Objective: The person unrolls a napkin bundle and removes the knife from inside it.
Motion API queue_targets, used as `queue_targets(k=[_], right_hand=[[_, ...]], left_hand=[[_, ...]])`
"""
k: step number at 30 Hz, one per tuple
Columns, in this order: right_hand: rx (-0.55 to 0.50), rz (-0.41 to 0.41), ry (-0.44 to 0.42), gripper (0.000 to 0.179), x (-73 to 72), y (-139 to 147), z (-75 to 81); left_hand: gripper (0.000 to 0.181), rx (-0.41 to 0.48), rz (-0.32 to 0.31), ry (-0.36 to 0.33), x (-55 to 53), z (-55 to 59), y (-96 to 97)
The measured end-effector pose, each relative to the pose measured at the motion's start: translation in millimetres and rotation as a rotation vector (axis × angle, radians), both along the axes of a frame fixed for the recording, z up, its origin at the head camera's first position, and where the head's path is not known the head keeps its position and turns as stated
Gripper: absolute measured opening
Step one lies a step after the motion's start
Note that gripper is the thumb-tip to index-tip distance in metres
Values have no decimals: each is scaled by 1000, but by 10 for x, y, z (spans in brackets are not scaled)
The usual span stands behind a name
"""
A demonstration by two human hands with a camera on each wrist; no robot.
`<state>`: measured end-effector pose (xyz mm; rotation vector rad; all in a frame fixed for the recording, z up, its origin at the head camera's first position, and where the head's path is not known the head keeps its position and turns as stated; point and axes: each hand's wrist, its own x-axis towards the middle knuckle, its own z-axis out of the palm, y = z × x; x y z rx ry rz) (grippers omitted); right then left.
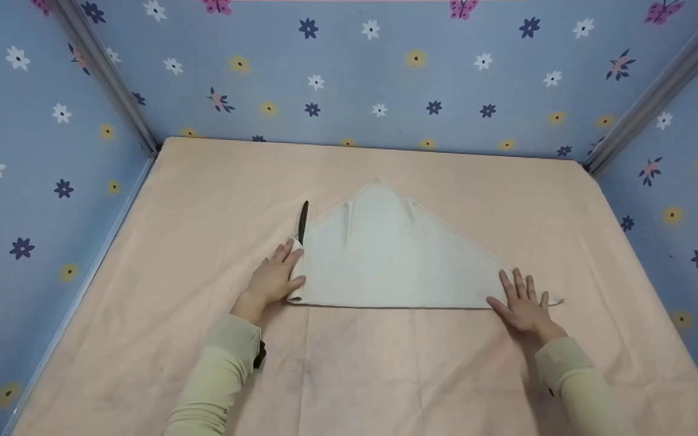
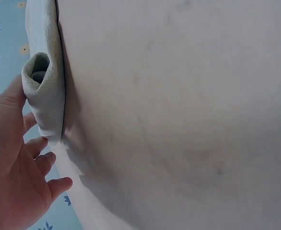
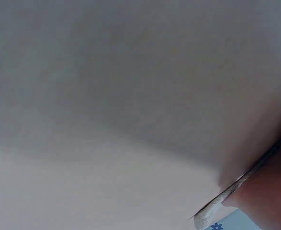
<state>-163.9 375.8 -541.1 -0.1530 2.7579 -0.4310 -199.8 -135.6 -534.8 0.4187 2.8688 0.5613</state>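
Observation:
A pale cloth napkin (image 1: pixel 385 254) lies folded in a triangle, its point away from me and its straight edge near me. Its left end is turned over into a roll (image 2: pixel 51 103) with a hollow opening at the near end. Out of the far end of this roll sticks a slim dark object (image 1: pixel 303 221), partly hidden by the cloth. My left hand (image 1: pixel 273 275) touches the roll from the left, fingers loosely extended. On the napkin's right part, my right hand (image 1: pixel 525 306) rests flat with spread fingers, close to the right corner (image 1: pixel 558 301).
A peach cloth (image 1: pixel 361 375) with light creases covers the table. Blue flowered panels (image 1: pixel 349 72) stand at the back and both sides, with metal posts (image 1: pixel 658 97) at the back corners.

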Motion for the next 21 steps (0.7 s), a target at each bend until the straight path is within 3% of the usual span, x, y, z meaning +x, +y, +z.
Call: queue_targets(k=[21], right_hand=[[-8,1,15,75,4,-17,28]], left_hand=[[61,-9,8,4,22,34,-89]])
